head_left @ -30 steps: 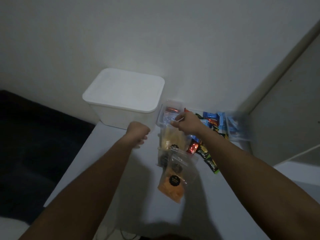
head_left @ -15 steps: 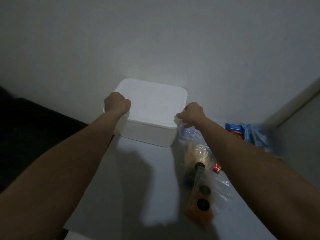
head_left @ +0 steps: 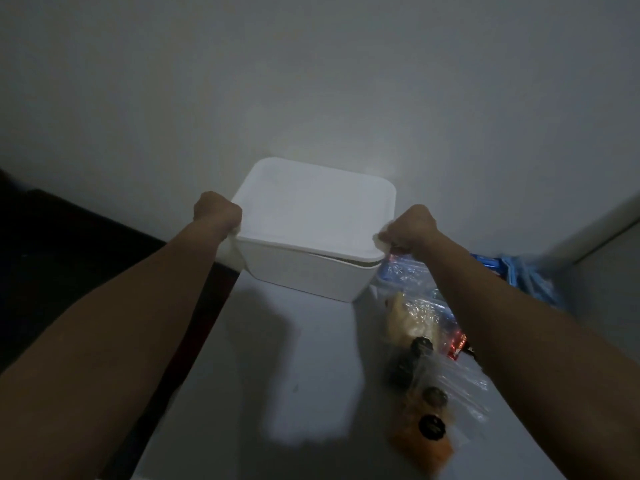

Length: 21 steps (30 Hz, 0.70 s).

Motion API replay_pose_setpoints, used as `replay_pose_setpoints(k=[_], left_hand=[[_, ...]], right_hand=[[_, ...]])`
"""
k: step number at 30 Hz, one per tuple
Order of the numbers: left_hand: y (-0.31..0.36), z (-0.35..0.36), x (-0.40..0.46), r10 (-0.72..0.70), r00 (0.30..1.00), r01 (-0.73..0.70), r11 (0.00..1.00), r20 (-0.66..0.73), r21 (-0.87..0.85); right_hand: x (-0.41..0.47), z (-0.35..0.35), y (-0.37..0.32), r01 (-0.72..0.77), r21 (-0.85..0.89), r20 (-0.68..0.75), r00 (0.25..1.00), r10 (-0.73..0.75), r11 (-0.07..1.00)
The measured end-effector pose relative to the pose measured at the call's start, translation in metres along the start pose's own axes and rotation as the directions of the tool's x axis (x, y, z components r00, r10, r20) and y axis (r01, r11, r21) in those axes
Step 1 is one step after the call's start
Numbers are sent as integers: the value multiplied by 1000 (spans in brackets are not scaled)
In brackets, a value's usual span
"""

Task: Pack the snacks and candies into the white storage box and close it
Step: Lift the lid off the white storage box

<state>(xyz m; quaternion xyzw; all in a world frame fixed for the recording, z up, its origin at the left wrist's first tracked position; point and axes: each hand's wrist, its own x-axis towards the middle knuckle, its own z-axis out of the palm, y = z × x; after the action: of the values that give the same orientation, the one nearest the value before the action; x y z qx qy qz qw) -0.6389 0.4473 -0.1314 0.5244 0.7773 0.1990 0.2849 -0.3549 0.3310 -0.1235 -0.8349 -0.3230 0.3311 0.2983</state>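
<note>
The white storage box stands at the back of the table against the wall. Its white lid is slightly raised at the right front, with a gap above the box rim. My left hand grips the lid's left edge. My right hand grips its right front corner. Clear snack bags with yellow and orange contents lie on the table to the right of the box, under my right forearm. Blue-wrapped candies sit further right by the wall.
The grey table top stretches toward me, with its left edge beside a dark area. A pale wall rises right behind the box. A wall corner or frame stands at the right.
My hands left the snack pile and went to the two sides of the lid. The lid has since lifted a little at the right front. The camera has moved closer.
</note>
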Motion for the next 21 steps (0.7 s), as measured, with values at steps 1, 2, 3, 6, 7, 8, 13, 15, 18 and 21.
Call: replay_pose_setpoints(k=[1, 2, 3, 6, 7, 8, 13, 15, 18, 21], left_hand=[[1, 0, 1, 0, 1000, 0, 1000, -15, 2], [2, -1, 3, 4, 999, -4, 1000, -36, -12], [4, -2, 6, 6, 999, -8, 999, -54, -36], [7, -8, 12, -16, 997, 8, 993, -69, -117], [6, -10, 13, -17, 998, 8, 992, -66, -129], [5, -13, 13, -20, 998, 10, 990, -65, -143], [2, -29, 5, -31, 997, 13, 972, -74, -234], [-1, -37, 0, -82, 993, 52, 952, -89, -300], [-15, -44, -11, -78, 990, 42, 957, -118, -285], [-42, -51, -22, -46, 990, 10, 967, -137, -256]], right_hand=[[0, -1, -1, 0, 6, 3, 1000, 0, 1000], [-1, -1, -2, 2, 15, 2, 1000, -2, 1000], [-1, -3, -3, -3, 20, 1, 1000, 3, 1000], [-1, -9, -7, 1, 45, 3, 1000, -1, 999], [-3, -11, -9, 4, 70, 13, 1000, -5, 998], [-4, -13, -11, 6, 100, 24, 1000, -8, 995], [-24, -23, -25, 80, 228, 66, 993, -97, 970], [-35, -27, -29, 101, 254, 107, 985, -132, 962], [-51, -28, -29, 115, 177, 212, 965, -152, 977], [-67, -23, -25, 113, 134, 342, 927, -153, 984]])
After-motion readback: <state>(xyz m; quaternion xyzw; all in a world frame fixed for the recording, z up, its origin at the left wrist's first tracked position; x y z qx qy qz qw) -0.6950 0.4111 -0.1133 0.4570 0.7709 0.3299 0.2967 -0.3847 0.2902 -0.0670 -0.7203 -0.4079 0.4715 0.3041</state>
